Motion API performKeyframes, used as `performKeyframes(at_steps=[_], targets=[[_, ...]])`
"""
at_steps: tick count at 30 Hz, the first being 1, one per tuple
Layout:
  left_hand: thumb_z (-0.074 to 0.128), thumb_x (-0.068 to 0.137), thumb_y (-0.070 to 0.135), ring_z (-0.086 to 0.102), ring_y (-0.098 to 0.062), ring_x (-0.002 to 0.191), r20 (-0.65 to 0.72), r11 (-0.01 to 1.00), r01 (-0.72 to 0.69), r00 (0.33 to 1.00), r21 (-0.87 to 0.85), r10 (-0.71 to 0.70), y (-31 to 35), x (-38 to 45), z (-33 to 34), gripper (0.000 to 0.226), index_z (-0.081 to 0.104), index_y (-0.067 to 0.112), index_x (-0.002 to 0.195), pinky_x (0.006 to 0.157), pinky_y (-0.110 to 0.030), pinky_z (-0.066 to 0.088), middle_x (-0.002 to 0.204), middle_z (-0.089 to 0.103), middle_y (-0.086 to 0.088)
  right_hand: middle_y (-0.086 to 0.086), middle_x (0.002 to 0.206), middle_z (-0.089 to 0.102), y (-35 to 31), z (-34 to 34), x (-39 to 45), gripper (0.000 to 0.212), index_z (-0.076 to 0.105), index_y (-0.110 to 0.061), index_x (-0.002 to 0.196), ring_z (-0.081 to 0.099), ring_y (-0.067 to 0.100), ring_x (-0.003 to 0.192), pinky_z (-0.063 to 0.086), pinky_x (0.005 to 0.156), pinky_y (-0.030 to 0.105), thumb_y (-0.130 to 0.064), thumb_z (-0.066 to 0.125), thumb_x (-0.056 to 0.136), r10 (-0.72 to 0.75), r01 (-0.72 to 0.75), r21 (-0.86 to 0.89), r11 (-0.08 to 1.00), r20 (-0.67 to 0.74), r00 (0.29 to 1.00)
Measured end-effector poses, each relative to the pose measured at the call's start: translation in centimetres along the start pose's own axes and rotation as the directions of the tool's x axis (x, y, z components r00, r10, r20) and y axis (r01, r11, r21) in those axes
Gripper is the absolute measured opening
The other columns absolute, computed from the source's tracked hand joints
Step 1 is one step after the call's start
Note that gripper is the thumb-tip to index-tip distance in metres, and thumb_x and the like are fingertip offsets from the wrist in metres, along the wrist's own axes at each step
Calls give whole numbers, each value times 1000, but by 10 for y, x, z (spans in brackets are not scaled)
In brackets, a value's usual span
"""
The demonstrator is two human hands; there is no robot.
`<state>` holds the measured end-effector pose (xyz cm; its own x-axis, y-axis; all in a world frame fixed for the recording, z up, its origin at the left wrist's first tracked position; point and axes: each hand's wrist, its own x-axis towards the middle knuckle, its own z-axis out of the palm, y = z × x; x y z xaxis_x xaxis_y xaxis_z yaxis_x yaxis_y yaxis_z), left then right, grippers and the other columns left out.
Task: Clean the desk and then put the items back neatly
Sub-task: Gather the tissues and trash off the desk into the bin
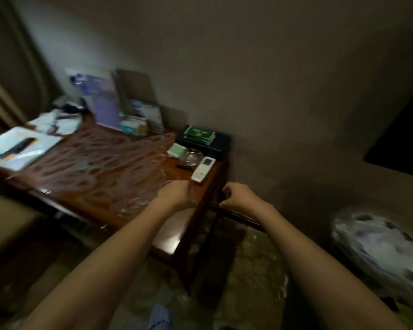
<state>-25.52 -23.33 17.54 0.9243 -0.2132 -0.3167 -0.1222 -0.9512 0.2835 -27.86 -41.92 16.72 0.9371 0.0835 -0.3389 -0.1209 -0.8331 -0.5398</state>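
**Hands at the tabletop's right corner**

Head view: the wooden tabletop (100, 167) is bare and streaked across its middle, with things crowded along its edges. The left hand (177, 194) rests at the near right edge, fingers curled inward; whether they hold anything cannot be told. The right hand (236, 195) hangs just past the corner, fingers loosely curled, empty. A white remote (203, 169) lies just beyond the left hand, beside a glass ashtray (193, 155). A white box (19, 147) overhangs the left edge.
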Motion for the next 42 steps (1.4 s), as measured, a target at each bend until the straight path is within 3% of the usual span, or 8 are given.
performKeyframes(at_steps=[4, 8, 13, 19, 27, 31, 37, 42], targets=[[69, 81, 40, 54, -25, 116, -58, 978, 202, 977, -50, -204, -134, -50, -30, 58, 50, 14, 129, 93, -37, 47, 129, 55, -6, 11, 130, 54, -118, 73, 27, 51, 52, -6, 128, 52, 24, 116, 41, 80, 23, -22, 71, 84, -199, 208, -82, 975, 104, 974], [70, 75, 40, 60, -22, 102, -84, 944, 303, 945, -130, -315, -254, -98, -51, 48, 58, 18, 116, 85, -38, 52, 114, 61, -2, 12, 134, 50, -228, 147, 41, 51, 48, -8, 132, 50, 25, 120, 43, 89, 29, -24, 68, 87, -295, 325, -115, 939, 216, 931], [71, 78, 32, 57, -24, 94, -114, 907, 403, 902, -126, -417, -359, -140, -67, 34, 53, 13, 100, 78, -39, 49, 107, 59, -8, 12, 133, 52, -332, 203, 59, 51, 49, -6, 132, 51, 25, 120, 41, 87, 27, -22, 67, 87, -397, 439, -142, 887, 254, 882], [72, 78, 30, 59, -24, 102, -103, 863, 455, 869, -222, -484, -450, -151, -79, 48, 56, 11, 120, 88, -40, 50, 114, 61, -8, 11, 131, 52, -411, 254, 91, 52, 50, -8, 130, 51, 24, 117, 46, 94, 32, -24, 70, 84, -452, 512, -135, 848, 319, 833], [70, 82, 27, 55, -20, 97, -24, 807, 527, 833, -267, -552, -537, -94, -87, 46, 53, 12, 122, 79, -31, 45, 115, 58, -7, 9, 128, 53, -462, 295, 187, 49, 52, -9, 128, 53, 23, 113, 44, 86, 26, -21, 70, 84, -432, 518, -146, 842, 393, 812], [69, 83, 29, 55, -25, 107, 0, 794, 568, 813, -215, -582, -590, -45, -123, 45, 54, 12, 122, 86, -35, 46, 119, 57, -9, 10, 128, 54, -503, 310, 260, 46, 52, -8, 127, 53, 24, 114, 46, 94, 31, -16, 69, 85, -429, 503, -83, 860, 415, 802], [71, 77, 29, 55, -18, 81, -93, 824, 539, 824, -177, -559, -652, 45, -217, 22, 56, 17, 89, 65, -28, 40, 85, 57, 1, 13, 129, 54, -560, 284, 359, 49, 51, -5, 129, 55, 25, 113, 49, 91, 30, -17, 69, 85, -408, 440, 5, 898, 387, 827], [69, 80, 37, 51, -23, 119, 12, 839, 524, 849, -146, -528, -682, 119, -239, 60, 51, 10, 130, 93, -31, 44, 133, 53, -8, 12, 128, 53, -563, 267, 418, 47, 50, -7, 128, 55, 19, 102, 50, 73, 20, -16, 69, 86, -320, 341, 7, 940, 368, 873]])
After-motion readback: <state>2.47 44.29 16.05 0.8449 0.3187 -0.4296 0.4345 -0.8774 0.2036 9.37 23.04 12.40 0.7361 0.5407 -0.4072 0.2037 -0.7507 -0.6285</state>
